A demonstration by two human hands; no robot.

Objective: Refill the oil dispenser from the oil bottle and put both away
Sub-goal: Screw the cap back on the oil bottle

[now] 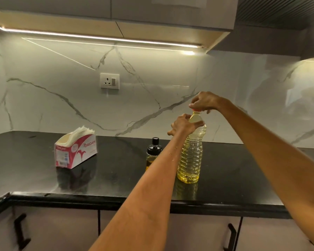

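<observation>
A clear plastic oil bottle (pixel 190 156) full of yellow oil stands upright on the black countertop (pixel 116 174). My left hand (pixel 182 125) grips its shoulder just below the neck. My right hand (pixel 204 101) sits on top of it, fingers pinching the red cap (pixel 196 110). The small glass oil dispenser (pixel 152 151) with a black lid stands just left of the bottle, partly hidden behind my left forearm; it holds a little oil at the bottom.
A red and white tissue box (pixel 76 151) lies on the counter to the left. A wall socket (pixel 109 80) sits on the marble backsplash. Cabinet doors with black handles (pixel 20 230) are below the counter edge, and wall cabinets hang overhead.
</observation>
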